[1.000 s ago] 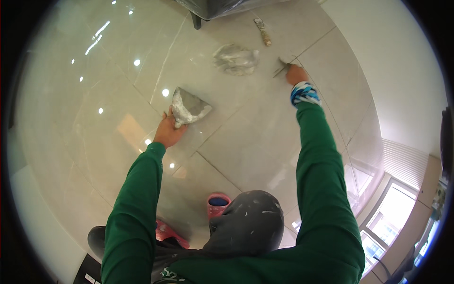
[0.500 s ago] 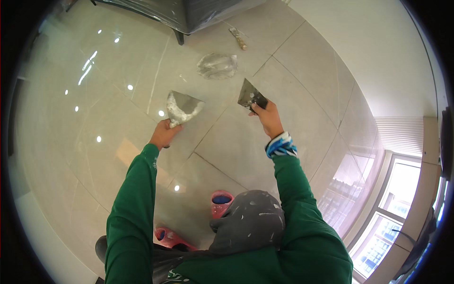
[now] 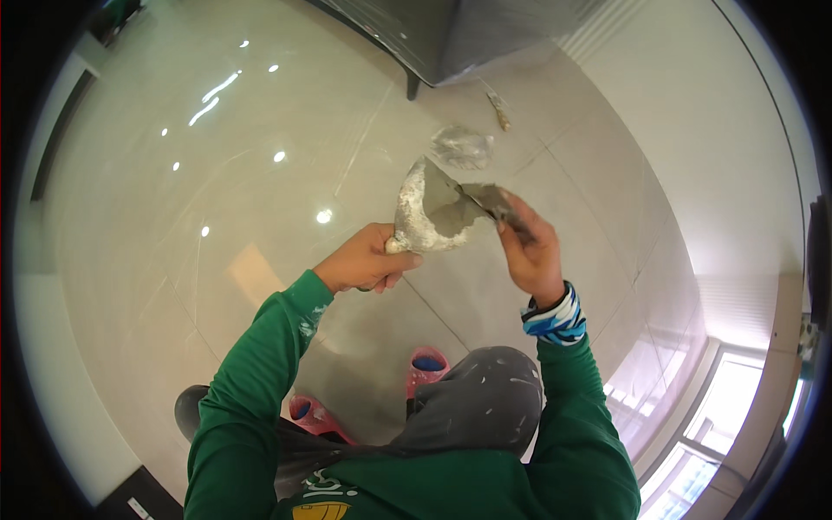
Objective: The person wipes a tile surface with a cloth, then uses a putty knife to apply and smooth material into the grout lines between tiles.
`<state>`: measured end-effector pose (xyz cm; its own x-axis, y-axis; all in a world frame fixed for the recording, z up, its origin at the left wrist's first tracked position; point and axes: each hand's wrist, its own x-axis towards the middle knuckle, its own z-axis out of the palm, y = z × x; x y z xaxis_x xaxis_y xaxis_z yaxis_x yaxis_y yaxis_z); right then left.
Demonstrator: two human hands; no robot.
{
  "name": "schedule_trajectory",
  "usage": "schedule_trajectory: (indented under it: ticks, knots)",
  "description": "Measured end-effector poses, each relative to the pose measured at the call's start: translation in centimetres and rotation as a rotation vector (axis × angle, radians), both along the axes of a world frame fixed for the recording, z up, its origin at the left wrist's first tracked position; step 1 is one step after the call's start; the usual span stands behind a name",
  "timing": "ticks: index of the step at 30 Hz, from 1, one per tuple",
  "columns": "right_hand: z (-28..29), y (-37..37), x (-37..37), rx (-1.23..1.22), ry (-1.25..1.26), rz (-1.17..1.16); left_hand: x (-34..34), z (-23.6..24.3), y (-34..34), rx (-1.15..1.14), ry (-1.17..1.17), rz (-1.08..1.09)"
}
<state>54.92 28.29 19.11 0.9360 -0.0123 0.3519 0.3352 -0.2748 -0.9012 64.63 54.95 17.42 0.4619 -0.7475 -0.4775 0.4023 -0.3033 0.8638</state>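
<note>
So closest to the camera there's a green sweatshirt (image 3: 416,485) with a light print on the chest, then dark grey trousers (image 3: 481,403) flecked with white at the knee; just past those, a pair of pink clogs (image 3: 427,364) with blue insides; the left hand (image 3: 368,260) is next, fingers curled tight round the narrow end of a wide scraper (image 3: 438,211), thumb lying along its base, and the handle's mostly buried in the grip; that scraper is up in front of the body, its fan-shaped blade caked white round the near and left edges with a smooth grey patch in the middle; the right hand (image 3: 535,256), with a blue, white and black band (image 3: 555,319) at the wrist, is pinching a smaller dark scraper (image 3: 491,201) between thumb and fingers; its tip overlaps the right side of the wide blade, though I can't tell how hard it's pressing, if at all; beyond the tools, a crumpled see-through plastic piece (image 3: 462,146) lies on the glossy tile floor (image 3: 277,225), and a little farther out there's a narrow putty knife (image 3: 498,111) with a grubby handle; farther back is dark furniture (image 3: 407,35), at least partly wrapped in clear plastic, one short leg showing.
</note>
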Motion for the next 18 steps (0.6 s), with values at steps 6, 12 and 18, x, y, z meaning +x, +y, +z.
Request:
schedule_trajectory:
  ticks: [6,12,18]
  knots:
    - [1.0,-1.0,2.7,-0.312,-0.056,0.094,0.3,3.9,1.7,0.017,-0.126,-0.003]
    - [5.3,-1.4,3.4,-0.580,-0.046,0.131,-0.1,5.6,6.8,0.254,-0.234,0.059]
    - [13.3,2.2,5.7,-1.116,-0.412,0.440,0.2,5.6,9.1,0.250,-0.383,0.006]
